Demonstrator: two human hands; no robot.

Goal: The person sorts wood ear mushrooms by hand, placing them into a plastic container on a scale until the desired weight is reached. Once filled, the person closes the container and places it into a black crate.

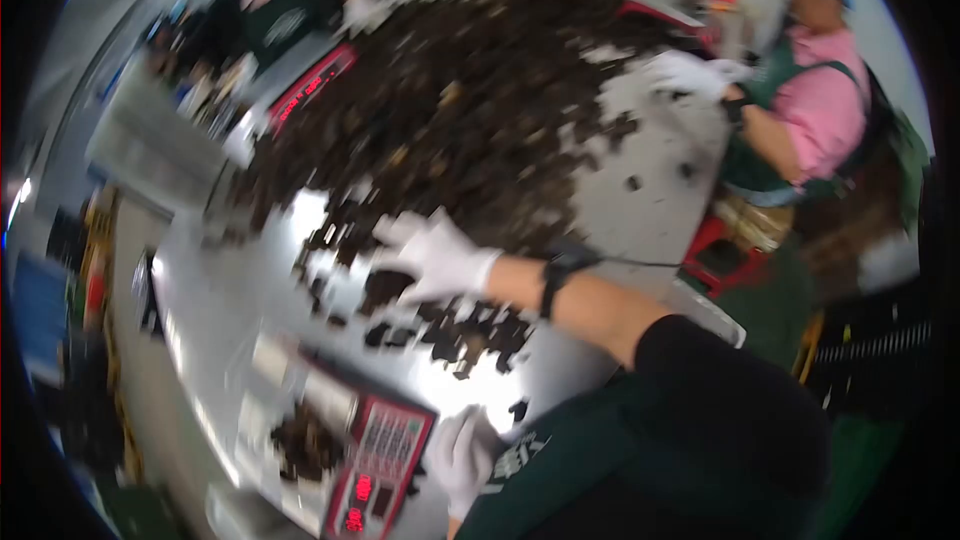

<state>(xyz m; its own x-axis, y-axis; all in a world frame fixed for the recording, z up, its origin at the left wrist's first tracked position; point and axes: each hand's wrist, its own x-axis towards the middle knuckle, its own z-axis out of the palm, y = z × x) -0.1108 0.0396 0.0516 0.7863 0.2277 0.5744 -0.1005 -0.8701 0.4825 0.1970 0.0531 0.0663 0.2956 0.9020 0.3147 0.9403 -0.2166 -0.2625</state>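
Note:
My right hand [432, 256], in a white glove, reaches across the metal table [640, 210] with its fingers spread. It is over loose dark brown flat pieces [470, 335] at the near edge of a large heap [480, 100] of the same kind. My left hand [462, 460], also gloved in white, is close to my apron, its fingers curled; what they hold, if anything, is hidden. Beside it stands a red-framed weighing scale [385, 455] with a keypad and lit red digits. A small pile of brown pieces [305, 442] lies on the scale's pan. Motion blurs much of the view.
Across the heap on the right, a person [820, 110] in a pink shirt has gloved hands at the table. Another person [275, 15] in dark clothes works at the far left, near a second scale [310, 88]. A pale box-like shape [155, 140] stands at the left.

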